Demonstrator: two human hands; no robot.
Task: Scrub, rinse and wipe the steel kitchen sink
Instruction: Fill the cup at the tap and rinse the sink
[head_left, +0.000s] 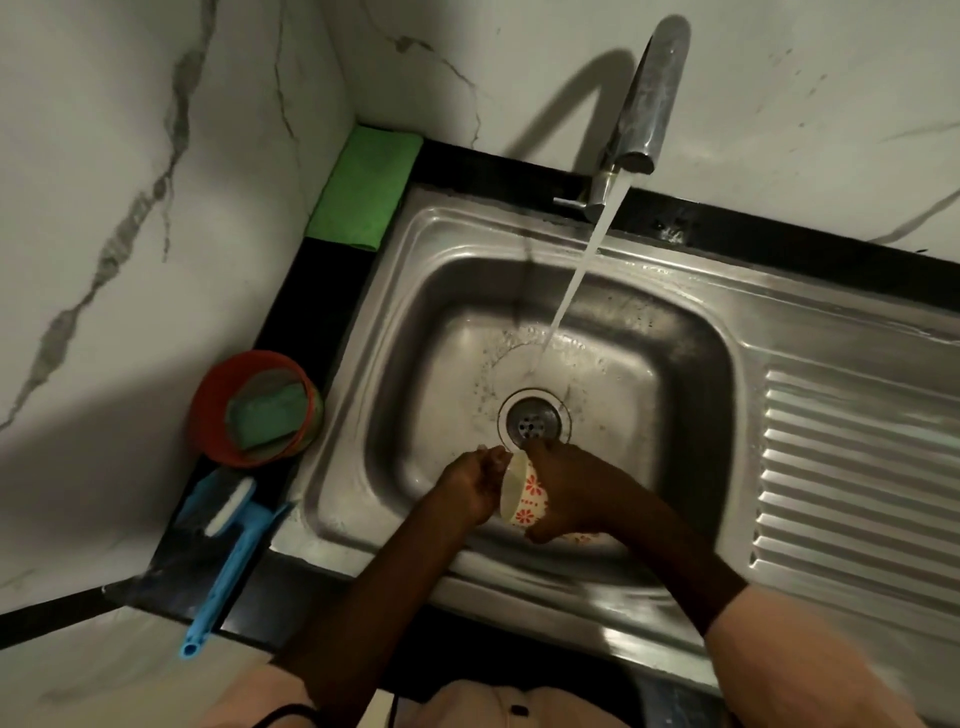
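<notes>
Steel runs along the near rim of the sink (519, 582), and both forearms cross it into the basin. The right hand (566, 488) grips a small cup (522, 493) patterned with red flowers, fingers and thumb curled round its side, mouth tipped toward nine o'clock. The left hand (470, 486) sits just beside the cup's rim, fingers loosely curled near it; whether they touch the cup I cannot tell. Both hands hover over the basin's near half, just short of the drain (532, 422), with open basin floor around them.

At nine o'clock, on the dark counter strip, a blue brush (228, 551) lies with its handle pointing toward the near edge. Beyond it stands an orange tub (208, 410) holding a green sponge (267, 415), close against the sink's left rim. Farther off, at eleven o'clock, a folded green cloth (366, 189) lies in the corner by the marbled wall.

At three o'clock the ribbed drainboard (857, 478) stretches away. The basin looks wet and dull, speckled with dark flecks round the drain. At twelve o'clock the tap (649, 104) arches out, and its water stream (571, 280) lands just beyond the drain.
</notes>
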